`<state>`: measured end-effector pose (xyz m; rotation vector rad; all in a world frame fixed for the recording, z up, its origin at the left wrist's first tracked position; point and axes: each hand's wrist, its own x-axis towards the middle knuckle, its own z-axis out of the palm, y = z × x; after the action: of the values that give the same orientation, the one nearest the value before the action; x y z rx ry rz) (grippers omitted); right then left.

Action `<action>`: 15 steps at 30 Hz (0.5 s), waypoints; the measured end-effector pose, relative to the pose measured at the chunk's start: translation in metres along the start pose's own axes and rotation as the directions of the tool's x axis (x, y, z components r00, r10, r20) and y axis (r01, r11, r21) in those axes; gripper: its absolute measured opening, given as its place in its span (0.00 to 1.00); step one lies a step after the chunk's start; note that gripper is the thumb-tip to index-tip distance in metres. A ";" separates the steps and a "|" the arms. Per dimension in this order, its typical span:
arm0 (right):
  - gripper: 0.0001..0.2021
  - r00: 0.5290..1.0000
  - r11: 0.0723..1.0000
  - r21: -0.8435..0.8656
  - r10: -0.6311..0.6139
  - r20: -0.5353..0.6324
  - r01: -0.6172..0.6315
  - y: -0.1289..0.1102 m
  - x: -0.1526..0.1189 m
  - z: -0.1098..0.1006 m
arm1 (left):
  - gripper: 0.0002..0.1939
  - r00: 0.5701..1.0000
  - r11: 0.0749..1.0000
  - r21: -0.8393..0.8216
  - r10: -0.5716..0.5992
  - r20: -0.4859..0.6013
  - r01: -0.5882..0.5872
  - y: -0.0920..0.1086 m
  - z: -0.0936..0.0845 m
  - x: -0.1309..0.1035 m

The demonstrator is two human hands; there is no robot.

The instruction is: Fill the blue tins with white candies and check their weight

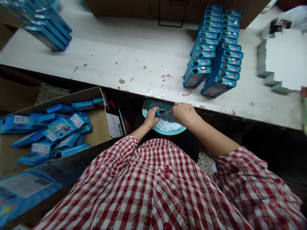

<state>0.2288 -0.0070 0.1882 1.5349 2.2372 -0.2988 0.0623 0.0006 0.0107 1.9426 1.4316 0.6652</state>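
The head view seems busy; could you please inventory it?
Worktable: one, white, ahead.
Rowed packs: about twenty, blue, worktable right.
Grouped packs: several, blue, worktable left.
Card stack: one, white, far right.
Rear panel: one, brown, top centre.
Carton: one, brown, lower left.
Loose packs: over ten, blue, in carton.
Printed packaging: one, blue, bottom left.
Basin: one, teal, by worktable edge.
Pellets: many, pale blue, in basin.
Held pack: one, blue, over basin.
Checked shirt: one, red-white, bottom centre.
Bracelet: one, gold, left wrist.
Left hand: one, bare, gripping held pack.
Right hand: one, bare, over basin.
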 end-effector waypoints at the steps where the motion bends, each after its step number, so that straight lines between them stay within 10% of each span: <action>1: 0.17 1.000 1.000 0.004 0.012 -0.010 -0.012 0.006 -0.002 0.002 | 0.19 1.000 1.000 -0.016 -0.015 -0.015 0.015 -0.001 -0.002 0.000; 7: 0.17 0.945 0.917 0.241 0.287 0.161 -0.319 0.043 0.011 0.081 | 0.20 0.980 0.985 -0.150 -0.110 -0.166 0.085 -0.010 -0.027 -0.007; 15: 0.16 0.921 0.752 0.532 0.297 0.253 -0.388 -0.023 0.102 0.185 | 0.20 0.926 0.965 -0.209 -0.219 -0.307 0.159 -0.015 -0.056 -0.018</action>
<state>0.2151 -0.0036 -0.0237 2.1028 1.7659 -1.0174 0.0078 -0.0031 0.0372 1.5791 1.6687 1.0250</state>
